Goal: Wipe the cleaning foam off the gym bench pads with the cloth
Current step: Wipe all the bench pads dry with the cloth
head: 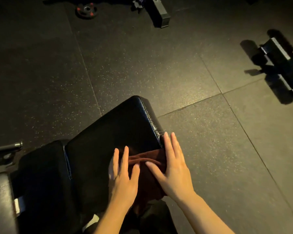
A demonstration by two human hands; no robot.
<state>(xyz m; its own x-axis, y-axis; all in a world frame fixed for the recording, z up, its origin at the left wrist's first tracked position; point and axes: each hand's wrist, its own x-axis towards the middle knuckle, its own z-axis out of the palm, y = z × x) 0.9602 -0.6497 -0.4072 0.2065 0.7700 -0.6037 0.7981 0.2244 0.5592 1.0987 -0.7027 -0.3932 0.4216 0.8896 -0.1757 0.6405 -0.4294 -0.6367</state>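
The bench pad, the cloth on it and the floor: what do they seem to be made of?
The bench pad looks like glossy black vinyl or leather over padding: it shines, and a stitched seam runs along its edge. The cloth seems a soft, reddish-brown fabric, matte and folding into creases under both hands. The floor looks like dark speckled rubber tiles, with straight joints between them.

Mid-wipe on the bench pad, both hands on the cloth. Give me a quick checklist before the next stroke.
1. Left hand flat on cloth: ok.
2. Right hand flat on cloth: ok.
3. Cloth lies on the pad, near its right edge: ok.
4. Foam left on pad: cannot tell, too dark.
5. Pad ahead free of objects: ok.
6. Weight plate on the floor, away from the bench: ok.
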